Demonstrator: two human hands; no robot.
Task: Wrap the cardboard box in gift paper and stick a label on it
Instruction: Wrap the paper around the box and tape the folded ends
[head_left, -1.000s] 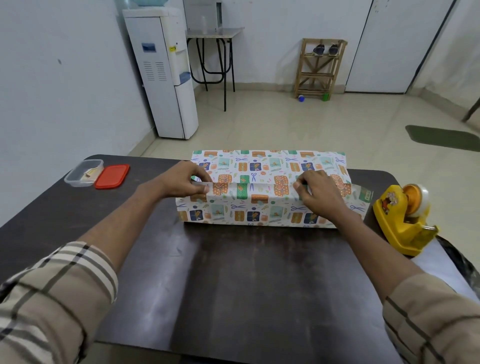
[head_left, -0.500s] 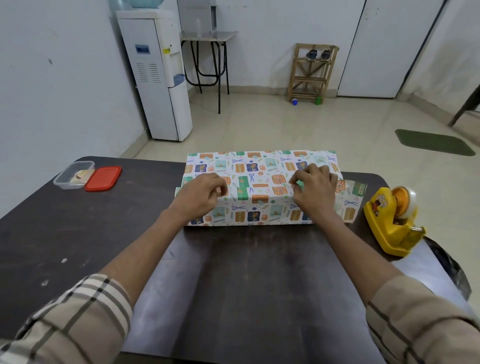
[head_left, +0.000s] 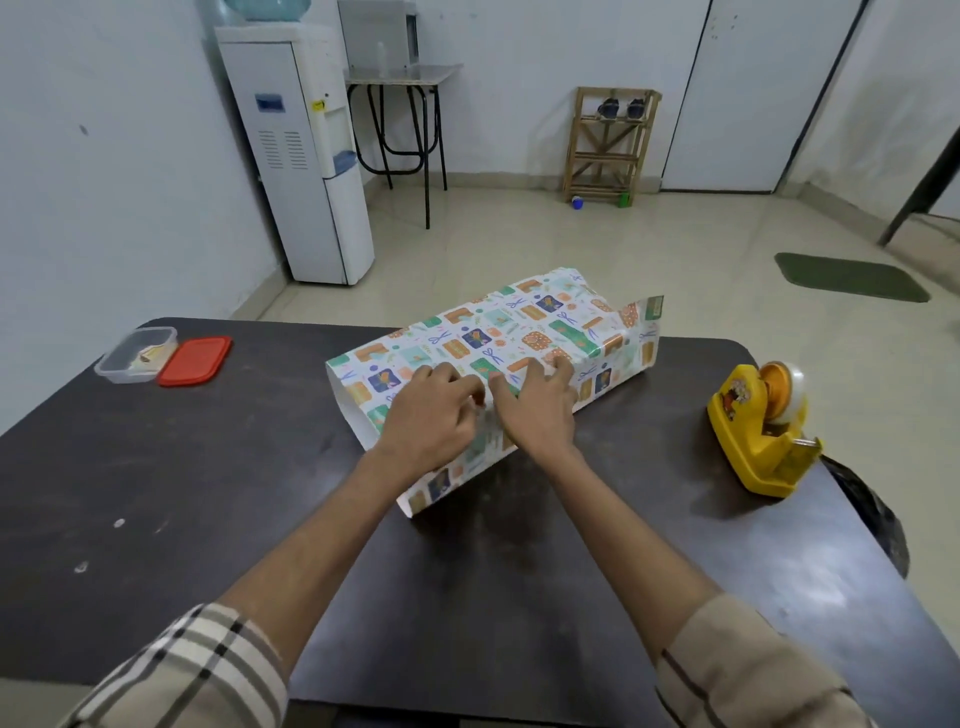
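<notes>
Dark bench (head_left: 208, 493) bearing colourful patterned paper-wrapped long box (head_left: 519, 332), angled; left grip (head_left: 431, 415) pinching it, right grip (head_left: 535, 410) released, pressing flat.

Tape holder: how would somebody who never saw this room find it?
Look at the dark table and go to its right edge, past the wrapped box. The tape holder sits there alone: the only yellow thing, with a tape roll on an orange hub.

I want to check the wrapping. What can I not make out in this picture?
Head view, seam of the gift paper: covered by the left hand and right hand.
Head view, cardboard box: hidden inside the paper.
Head view, contents of the clear container: too small.
</notes>
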